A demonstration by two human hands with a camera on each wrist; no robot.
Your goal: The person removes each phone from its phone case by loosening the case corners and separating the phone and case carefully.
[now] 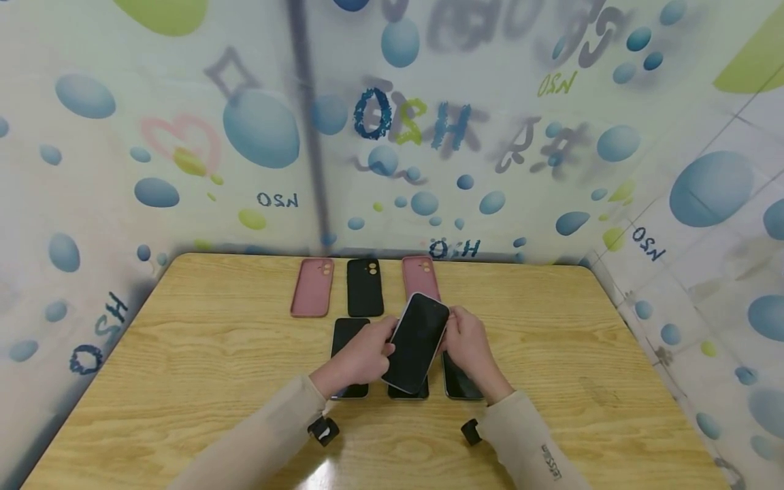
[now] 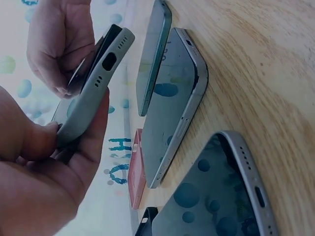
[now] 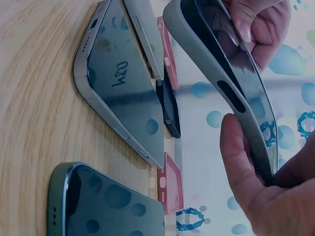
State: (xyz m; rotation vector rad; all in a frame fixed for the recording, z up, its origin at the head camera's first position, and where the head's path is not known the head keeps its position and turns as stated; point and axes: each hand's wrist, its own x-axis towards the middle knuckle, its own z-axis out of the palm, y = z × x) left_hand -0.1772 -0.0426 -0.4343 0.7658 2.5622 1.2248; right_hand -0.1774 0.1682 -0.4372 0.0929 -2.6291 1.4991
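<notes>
Over the middle of the table, both hands hold one phone (image 1: 418,340), its dark screen facing up and its body tilted. A pale grey case (image 3: 211,64) wraps its edge; in the right wrist view a dark gap shows between case rim and screen along part of the side. My left hand (image 1: 365,354) grips the left long edge, thumb along the rim. At the upper right edge, my right hand (image 1: 468,344) pinches with thumb and fingers. Beneath lie three phones, screens up: a left one (image 1: 349,335), a middle one (image 1: 408,394) mostly hidden, and a right one (image 1: 461,382).
Along the table's back edge lie a pink case (image 1: 312,289), a black case (image 1: 365,289) and another pink case (image 1: 420,275), partly covered by the held phone. A patterned wall (image 1: 380,197) rises right behind the wooden table (image 1: 202,347). A small black device sits at each wrist.
</notes>
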